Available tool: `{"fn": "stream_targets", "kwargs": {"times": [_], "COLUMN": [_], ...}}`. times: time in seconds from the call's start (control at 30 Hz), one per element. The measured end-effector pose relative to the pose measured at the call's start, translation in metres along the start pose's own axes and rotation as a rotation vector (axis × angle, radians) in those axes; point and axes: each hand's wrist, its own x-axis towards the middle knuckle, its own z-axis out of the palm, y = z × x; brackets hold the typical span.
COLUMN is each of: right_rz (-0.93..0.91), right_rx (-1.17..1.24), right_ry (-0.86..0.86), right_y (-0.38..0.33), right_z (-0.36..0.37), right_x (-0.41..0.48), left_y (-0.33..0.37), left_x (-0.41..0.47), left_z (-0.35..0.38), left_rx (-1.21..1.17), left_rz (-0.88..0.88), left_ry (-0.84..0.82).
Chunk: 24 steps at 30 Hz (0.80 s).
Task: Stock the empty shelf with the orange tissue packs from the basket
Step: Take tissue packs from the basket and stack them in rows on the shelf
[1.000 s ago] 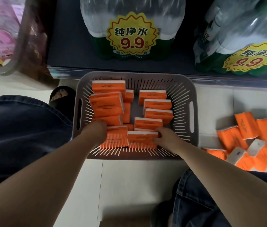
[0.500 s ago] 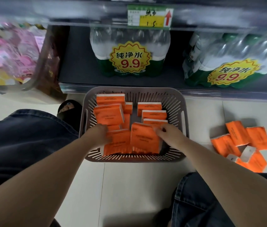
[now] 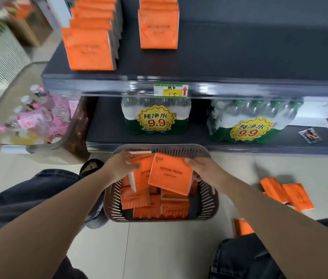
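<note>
Both grips are clenching tissue packs over the basket (image 3: 205, 200): the left hand (image 3: 121, 168) is holding one pack (image 3: 141, 178) upright, the right hand (image 3: 203, 170) another (image 3: 170, 174) reading "COTTON TISSUE," apparently. The half-stocked shelf (image 3: 239, 57) is lying directly ahead and above, open space nearer the right hand. Water packs (image 3: 157, 117) below are showing "9.9".

Two orange tissue packs are held above the basket (image 3: 209, 202): the left-hand pack (image 3: 142, 178) stands near upright, white edge showing; the right-hand pack (image 3: 170, 173), printed "COTTON TISSUE", tilts and overlaps it. More packs (image 3: 159, 206) lie inside the grey slotted basket. Two rows (image 3: 90, 47) stand upright on the dark shelf (image 3: 259, 57).
</note>
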Motion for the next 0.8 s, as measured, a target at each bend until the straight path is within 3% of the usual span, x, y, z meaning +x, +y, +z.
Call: {"fn": "stream_targets", "kwargs": {"times": [0.4,0.67,0.8], "right_rz": [-0.152,-0.267,-0.292], "right_rx": [0.181,0.216,0.204], "right_ry": [0.032,0.119,0.18], "right_y": [-0.057,-0.091,-0.104], "right_z": [-0.015,-0.015,-0.022], "right_x": [-0.037,-0.05,-0.054], "left_y": [0.046,0.081,0.09], "left_x": [-0.037,-0.056,-0.064], "left_z": [-0.03,-0.04,-0.049], "left_rx": [-0.667,-0.806,-0.794], "left_rz": [-0.03,0.064,0.193], "left_ry": [0.033,-0.008,-0.117]}}
